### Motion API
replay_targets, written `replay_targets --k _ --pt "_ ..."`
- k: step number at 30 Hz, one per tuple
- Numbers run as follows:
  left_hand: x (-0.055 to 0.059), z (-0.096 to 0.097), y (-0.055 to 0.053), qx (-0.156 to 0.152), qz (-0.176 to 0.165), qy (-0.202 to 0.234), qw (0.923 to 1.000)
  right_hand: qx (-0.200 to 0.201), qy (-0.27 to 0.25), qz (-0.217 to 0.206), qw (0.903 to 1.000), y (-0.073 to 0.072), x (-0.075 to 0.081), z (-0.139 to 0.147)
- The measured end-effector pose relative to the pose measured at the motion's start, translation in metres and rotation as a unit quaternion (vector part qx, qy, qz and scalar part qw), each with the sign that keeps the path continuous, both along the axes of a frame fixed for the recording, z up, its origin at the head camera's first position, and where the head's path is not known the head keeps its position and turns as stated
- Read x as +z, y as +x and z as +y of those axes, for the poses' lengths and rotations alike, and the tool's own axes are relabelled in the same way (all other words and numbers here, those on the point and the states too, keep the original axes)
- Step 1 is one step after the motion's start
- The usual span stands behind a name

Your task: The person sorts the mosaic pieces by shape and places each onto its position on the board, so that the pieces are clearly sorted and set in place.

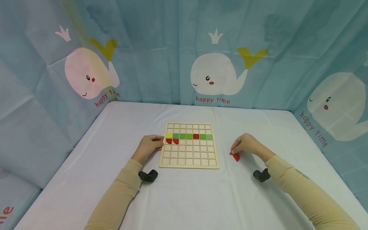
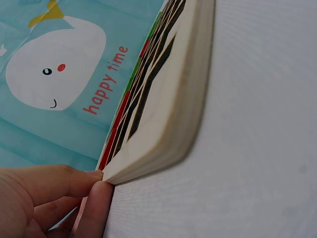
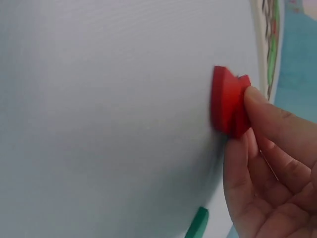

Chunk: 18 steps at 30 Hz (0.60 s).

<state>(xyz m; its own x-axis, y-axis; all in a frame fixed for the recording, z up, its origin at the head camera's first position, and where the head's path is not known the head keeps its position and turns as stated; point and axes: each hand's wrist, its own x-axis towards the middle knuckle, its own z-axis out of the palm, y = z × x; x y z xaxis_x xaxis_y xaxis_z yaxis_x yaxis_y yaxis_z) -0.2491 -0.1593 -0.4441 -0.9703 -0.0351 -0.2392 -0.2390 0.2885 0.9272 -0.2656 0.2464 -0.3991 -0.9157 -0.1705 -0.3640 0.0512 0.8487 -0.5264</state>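
A wooden grid board (image 1: 188, 162) lies on the white table, its square cells edged by raised strips. One row holds yellow, green and red square tiles (image 1: 189, 136); below its left end sit two red quarter-circle tiles (image 1: 175, 141). My left hand (image 1: 149, 146) pinches the board's left edge between thumb and fingers, seen close in the left wrist view at the board edge (image 2: 190, 99). Right of the board, my right hand (image 1: 246, 144) pinches red curved-edge pieces (image 3: 230, 101) just over the cloth; they look like two, partly covered by the fingertips.
In the right wrist view a green piece (image 3: 198, 224) shows at the bottom edge. Black wrist devices (image 1: 148, 176) hang from both sleeves. A blue curtain (image 1: 161, 76) printed with whales stands behind and beside the white-clothed table (image 1: 195, 198).
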Motion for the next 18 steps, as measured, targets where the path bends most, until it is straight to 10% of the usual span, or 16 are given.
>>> replay_targets --k 18 --pt "-0.001 0.000 0.000 0.001 -0.002 -0.003 1.0000 -0.036 -0.111 0.009 0.9931 -0.014 0.008 -0.066"
